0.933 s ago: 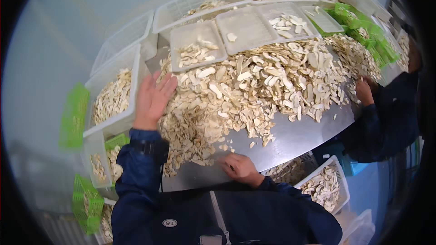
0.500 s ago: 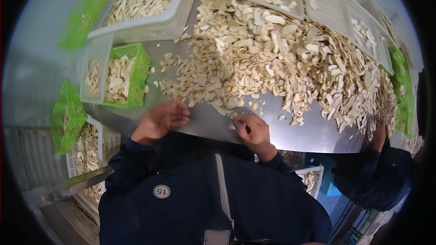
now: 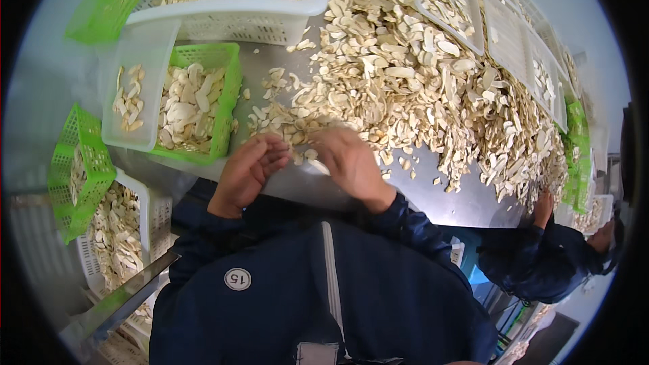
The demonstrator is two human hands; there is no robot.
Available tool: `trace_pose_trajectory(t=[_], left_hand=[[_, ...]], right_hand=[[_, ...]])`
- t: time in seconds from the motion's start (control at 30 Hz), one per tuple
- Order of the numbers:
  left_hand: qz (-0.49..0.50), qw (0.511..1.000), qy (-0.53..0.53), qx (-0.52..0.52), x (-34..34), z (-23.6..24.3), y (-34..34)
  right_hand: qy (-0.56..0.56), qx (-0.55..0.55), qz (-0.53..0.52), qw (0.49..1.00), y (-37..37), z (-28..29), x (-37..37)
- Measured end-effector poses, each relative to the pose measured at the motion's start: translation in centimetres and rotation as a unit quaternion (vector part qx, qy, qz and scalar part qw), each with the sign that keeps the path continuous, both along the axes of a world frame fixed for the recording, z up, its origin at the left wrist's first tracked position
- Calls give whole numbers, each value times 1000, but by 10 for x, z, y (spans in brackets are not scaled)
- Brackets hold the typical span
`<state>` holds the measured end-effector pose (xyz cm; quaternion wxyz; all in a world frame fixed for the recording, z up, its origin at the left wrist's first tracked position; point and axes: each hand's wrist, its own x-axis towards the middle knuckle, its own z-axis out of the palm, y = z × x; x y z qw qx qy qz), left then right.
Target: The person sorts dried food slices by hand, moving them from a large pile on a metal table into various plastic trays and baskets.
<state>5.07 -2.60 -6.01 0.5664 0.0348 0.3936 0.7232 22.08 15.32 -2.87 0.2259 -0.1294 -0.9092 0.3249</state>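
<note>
A broad heap of pale, dried-looking slices (image 3: 405, 88) covers much of the metal table in front of me. At its near left edge is my left hand (image 3: 251, 167), its fingers loosely curled and apart, with nothing visible in them. My right hand (image 3: 355, 167) reaches down onto the near edge of the heap. Its fingertips are smeared by motion, so whatever they may hold does not show. Between both hands, a few loose slices (image 3: 316, 164) lie on the metal.
To the left stand a green basket (image 3: 233, 101) of larger slices and a translucent tray (image 3: 118, 118). Behind them sits a white crate (image 3: 236, 23) full of slices. Shallow trays (image 3: 449, 10) line the far right. Another person's hand (image 3: 543, 209) touches the heap's right end.
The right hand has moved left and forward onto the slices, its fist giving way to blurred, reaching fingers. The left hand has shifted slightly, bringing the hands closer together. The view has shifted too.
</note>
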Motion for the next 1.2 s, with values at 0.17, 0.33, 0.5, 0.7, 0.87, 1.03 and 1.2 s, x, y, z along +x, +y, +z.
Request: trace_pose_trajectory(t=[0.17,0.33,0.5,0.7,0.87,1.03,1.2], left_hand=[[-179,983,-33,40,20,-1,3],[-154,988,-13,-13,24,2,3],[-126,992,-20,19,14,-3,-2],[-116,990,-77,23,14,-9,0],[-84,990,-106,45,21,-3,2],[-67,993,-78,49,19,-12,-10],[-65,995,-62,41,17,-13,-23]], right_hand=[[-84,152,-25,985,7,3,-49],[-171,187,-38,967,9,-9,-62],[-84,177,-35,980,14,-6,-56],[-73,28,-74,994,10,13,-42],[-91,-157,11,983,2,19,-43],[-86,-26,10,996,5,12,-39],[-81,90,50,991,-19,0,-32]])
